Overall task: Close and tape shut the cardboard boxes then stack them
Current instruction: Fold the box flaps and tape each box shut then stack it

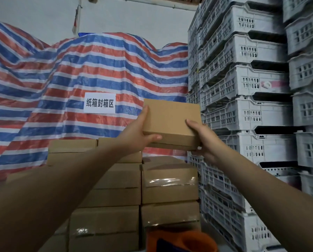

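Note:
A small brown cardboard box (170, 120) is held up in the air with its flaps closed. My left hand (135, 133) grips its left side, thumb across the front lower edge. My right hand (204, 140) grips its right lower corner, thumb on top. Below it stands a stack of taped cardboard boxes (170, 182) in two columns, clear tape shining on their tops and fronts. The held box hovers above the right column, apart from it.
White plastic crates (246, 113) are stacked high on the right. A red, white and blue striped tarp (79, 73) with a white paper sign (99, 103) covers the back. An orange object (181, 240) sits at the bottom, partly hidden.

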Available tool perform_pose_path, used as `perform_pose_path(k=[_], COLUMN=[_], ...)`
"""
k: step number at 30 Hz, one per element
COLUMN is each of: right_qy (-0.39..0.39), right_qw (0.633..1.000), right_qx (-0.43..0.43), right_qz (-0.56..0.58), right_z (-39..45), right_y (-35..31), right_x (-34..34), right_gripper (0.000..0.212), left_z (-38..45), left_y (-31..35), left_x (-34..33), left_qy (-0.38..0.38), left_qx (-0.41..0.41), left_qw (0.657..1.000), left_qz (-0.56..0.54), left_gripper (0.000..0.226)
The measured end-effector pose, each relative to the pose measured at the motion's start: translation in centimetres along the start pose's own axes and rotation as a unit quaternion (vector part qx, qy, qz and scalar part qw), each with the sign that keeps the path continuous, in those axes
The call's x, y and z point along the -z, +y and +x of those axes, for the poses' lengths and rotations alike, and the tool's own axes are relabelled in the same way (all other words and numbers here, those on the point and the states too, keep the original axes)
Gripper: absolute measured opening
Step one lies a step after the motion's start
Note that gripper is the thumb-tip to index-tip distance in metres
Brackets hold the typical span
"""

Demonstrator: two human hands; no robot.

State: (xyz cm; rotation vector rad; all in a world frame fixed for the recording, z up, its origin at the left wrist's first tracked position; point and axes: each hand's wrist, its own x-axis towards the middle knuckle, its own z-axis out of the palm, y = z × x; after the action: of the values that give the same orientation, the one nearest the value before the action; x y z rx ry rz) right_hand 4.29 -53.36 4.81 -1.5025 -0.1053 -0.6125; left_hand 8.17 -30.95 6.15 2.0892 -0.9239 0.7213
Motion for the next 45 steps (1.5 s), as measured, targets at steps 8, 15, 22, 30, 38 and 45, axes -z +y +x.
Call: perform_pose_path(k=[8,15,22,30,38,45], right_qy=[-0.018,-0.008,-0.028,-0.051,-0.052,0.060], right_qw=[0.999,0.996,0.981,0.975,0.968,0.970], right_qx=[-0.030,-0.079,-0.154,-0.168,-0.173,-0.042], right_qz=[-0.002,-0.051,-0.114,-0.133,-0.172,-0.230], right_z=[7.8,13.5,15.5,15.6,14.7,12.5], right_y=[4.4,5.9,7.7,8.9,8.8,5.6], right_x=[0.5,-0.4,-1.4,-1.5,-1.8,-3.1], right_gripper=[0.045,0.045,0.059,0.081,0.083,0.068], left_z=[5.7,9.5,10.4,10.6,10.5,9.0], left_y=[-4.9,-8.3,-11.2,-11.9,-11.4,-8.7], left_x=[-3.8,-5.2,-6.2,-7.0,-7.7,-6.1], left_qy=[-0.018,-0.018,-0.050,-0.027,-0.025,0.071], left_qx=[0.019,0.027,0.085,0.072,0.064,0.003], left_qw=[0.996,0.985,0.973,0.944,0.920,0.949], left_qz=[0.090,0.170,0.207,0.320,0.385,0.308], left_gripper=[0.086,0.074,0.083,0.074,0.066,0.046])
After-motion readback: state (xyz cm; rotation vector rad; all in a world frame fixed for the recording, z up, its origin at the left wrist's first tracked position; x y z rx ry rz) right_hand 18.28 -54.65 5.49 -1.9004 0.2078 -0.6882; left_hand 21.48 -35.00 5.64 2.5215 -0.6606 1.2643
